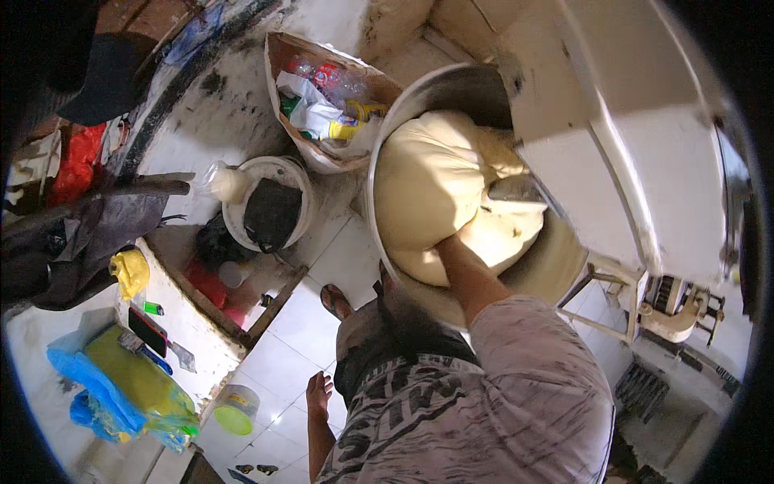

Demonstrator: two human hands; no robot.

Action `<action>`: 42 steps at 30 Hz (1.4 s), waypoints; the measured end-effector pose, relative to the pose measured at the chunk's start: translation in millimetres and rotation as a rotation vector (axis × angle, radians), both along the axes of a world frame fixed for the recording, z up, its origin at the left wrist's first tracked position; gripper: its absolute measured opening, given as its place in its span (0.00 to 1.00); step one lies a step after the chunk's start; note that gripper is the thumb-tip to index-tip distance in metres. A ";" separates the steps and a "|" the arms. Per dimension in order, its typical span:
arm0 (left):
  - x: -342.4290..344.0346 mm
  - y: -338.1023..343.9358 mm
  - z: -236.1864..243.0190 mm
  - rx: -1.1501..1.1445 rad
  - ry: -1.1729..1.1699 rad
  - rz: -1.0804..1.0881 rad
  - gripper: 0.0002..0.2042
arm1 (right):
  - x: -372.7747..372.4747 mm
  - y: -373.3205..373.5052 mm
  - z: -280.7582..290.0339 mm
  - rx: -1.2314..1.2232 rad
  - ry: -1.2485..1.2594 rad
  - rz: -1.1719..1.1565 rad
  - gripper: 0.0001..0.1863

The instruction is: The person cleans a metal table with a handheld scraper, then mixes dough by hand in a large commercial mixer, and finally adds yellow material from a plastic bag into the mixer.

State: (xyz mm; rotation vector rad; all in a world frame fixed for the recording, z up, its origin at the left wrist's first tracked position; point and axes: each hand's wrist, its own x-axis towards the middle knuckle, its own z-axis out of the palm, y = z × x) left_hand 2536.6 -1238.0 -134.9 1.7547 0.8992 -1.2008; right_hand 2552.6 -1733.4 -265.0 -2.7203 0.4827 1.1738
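Note:
A big mass of pale dough [431, 173] fills much of a deep metal mixer bowl [379, 133]. Its surface is smooth, with folds near the middle, where a metal mixer part [516, 189] shows against it. My right forearm [472, 274] reaches over the bowl's near rim, and my right hand is sunk in or behind the dough, so its fingers are hidden. Down at my left side hangs my left hand [319, 391], fingers loosely apart and holding nothing, above the tiled floor.
The white mixer housing [597, 129] overhangs the bowl's right side. Left of the bowl stand a box of plastic bottles and wrappers [326, 97] and a white bucket [302, 181] with a black bag. A phone [148, 332] lies on the counter at left; a lidded tub [235, 407] stands below.

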 end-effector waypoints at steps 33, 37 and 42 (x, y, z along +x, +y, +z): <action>17.0 110.7 11.6 0.046 0.026 -0.128 0.23 | 68.4 -18.3 186.7 -0.239 -0.534 -0.364 0.38; 15.7 93.6 15.9 0.061 0.025 -0.075 0.22 | 79.6 5.2 146.1 -0.327 -0.309 -0.288 0.48; 1.2 99.5 11.8 0.037 0.045 0.055 0.19 | 106.2 19.3 159.1 0.049 -0.153 -0.210 0.40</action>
